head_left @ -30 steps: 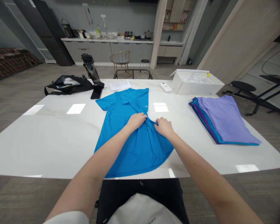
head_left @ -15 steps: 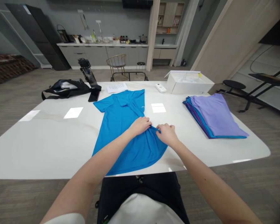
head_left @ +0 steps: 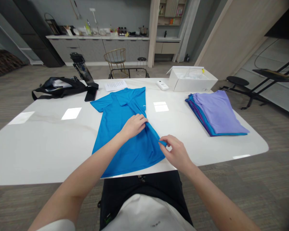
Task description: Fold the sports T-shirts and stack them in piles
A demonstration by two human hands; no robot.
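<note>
A blue short-sleeved shirt (head_left: 118, 128) lies on the white table (head_left: 45, 144), collar toward the far side, its right side gathered inward. My left hand (head_left: 135, 124) pinches the cloth at the shirt's right side, about midway down. Lower and further right, my right hand (head_left: 173, 148) pinches the shirt's edge near the hem corner between thumb and fingers. The side edge runs fairly straight between both hands. Right of them is a stack of folded shirts (head_left: 219, 112), lavender on top, blue and purple beneath.
Along the far edge are a black bag (head_left: 60, 88), a bottle (head_left: 82, 67), a phone (head_left: 91, 95), a paper (head_left: 116, 85), a small white device (head_left: 162, 85) and a white box (head_left: 192, 80). A chair (head_left: 115, 57) stands beyond.
My right hand has slid down and toward me along the shirt's side, away from my left hand, still pinching cloth. The edge between them is longer and straighter. The camera view has shifted slightly.
</note>
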